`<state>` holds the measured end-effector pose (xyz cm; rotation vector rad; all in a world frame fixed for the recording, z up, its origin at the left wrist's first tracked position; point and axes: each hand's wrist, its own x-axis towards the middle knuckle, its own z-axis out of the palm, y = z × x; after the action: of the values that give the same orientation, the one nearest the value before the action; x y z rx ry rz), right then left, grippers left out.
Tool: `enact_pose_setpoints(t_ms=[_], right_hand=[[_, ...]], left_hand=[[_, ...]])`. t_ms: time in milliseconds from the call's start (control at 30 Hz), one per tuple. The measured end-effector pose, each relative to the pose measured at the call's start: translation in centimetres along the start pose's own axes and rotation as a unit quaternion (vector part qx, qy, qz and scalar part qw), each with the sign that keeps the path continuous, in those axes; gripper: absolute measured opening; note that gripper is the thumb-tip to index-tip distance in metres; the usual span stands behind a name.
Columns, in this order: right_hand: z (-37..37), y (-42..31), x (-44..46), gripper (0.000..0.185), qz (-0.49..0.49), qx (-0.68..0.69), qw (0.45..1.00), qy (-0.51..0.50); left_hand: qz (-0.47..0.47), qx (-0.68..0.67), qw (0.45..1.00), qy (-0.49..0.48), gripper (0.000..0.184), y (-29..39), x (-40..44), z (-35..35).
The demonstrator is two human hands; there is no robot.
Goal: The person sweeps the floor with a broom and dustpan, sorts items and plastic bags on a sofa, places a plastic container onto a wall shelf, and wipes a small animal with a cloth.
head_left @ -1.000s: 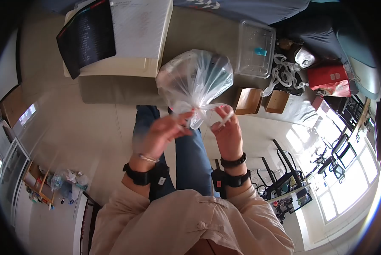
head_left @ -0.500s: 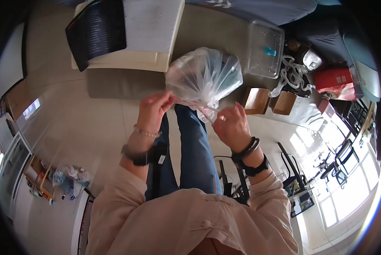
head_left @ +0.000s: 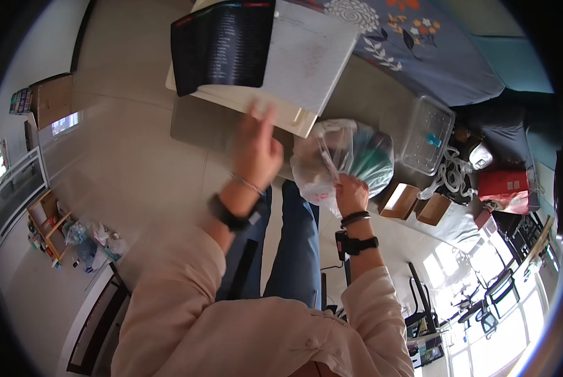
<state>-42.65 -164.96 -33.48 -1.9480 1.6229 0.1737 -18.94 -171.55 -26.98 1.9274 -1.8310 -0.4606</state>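
Note:
A clear plastic bag with a filled, rounded body sits beside the corner of a white box-like piece of furniture. My right hand is closed on the bag's gathered top, where a twisted strip sticks up past the fingers. What lies inside the bag is hard to make out, though part of it looks green. My left hand is off the bag, blurred, with its fingers stretched out near the furniture's front edge. Nothing shows in it.
A dark printed sheet lies on the white furniture. At the right are a clear plastic bin, small brown boxes, a coiled white hose and a red box. A patterned cloth covers something at the back.
My left hand has let go of the bag's strip and moved up toward the white furniture. My right hand keeps hold of the bag. The whole view has turned and shifted.

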Motion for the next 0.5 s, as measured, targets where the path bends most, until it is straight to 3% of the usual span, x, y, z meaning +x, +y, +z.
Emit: enact_pose_setpoints(t_ms=[67, 133, 167, 233, 367, 433, 500], right_hand=[[-1.1, -0.1, -0.8, 0.008, 0.088, 0.124, 0.988, 0.041], [-3.2, -0.2, -1.8, 0.010, 0.102, 0.221, 0.967, 0.074], [-5.0, -0.9, -2.6, 0.013, 0.120, 0.239, 0.963, 0.033], [-6.8, -1.9, -4.2, 0.019, 0.128, 0.217, 0.967, 0.032], [-9.5, -3.6, -8.2, 0.012, 0.246, 0.331, 0.909, 0.055], [-10.2, -5.0, -9.9, 0.013, 0.279, 0.355, 0.887, 0.095], [-11.0, -5.9, -10.8, 0.013, 0.284, 0.340, 0.890, 0.109]], left_hand=[[-0.005, 0.181, 0.983, 0.018, 0.065, -4.6, 3.9, -1.8], [0.031, 0.289, 0.956, -0.047, 0.065, -8.0, 6.7, -2.4], [0.024, 0.286, 0.957, -0.046, 0.065, -9.5, 7.6, -2.2], [0.135, 0.331, 0.932, -0.064, 0.060, -12.2, 8.7, -1.8], [0.104, 0.234, 0.965, -0.052, 0.048, -12.8, 10.9, -3.7], [0.136, 0.029, 0.987, 0.075, 0.050, -12.4, 11.9, -4.4], [0.218, 0.026, 0.975, 0.040, 0.053, -11.1, 11.9, -4.4]])
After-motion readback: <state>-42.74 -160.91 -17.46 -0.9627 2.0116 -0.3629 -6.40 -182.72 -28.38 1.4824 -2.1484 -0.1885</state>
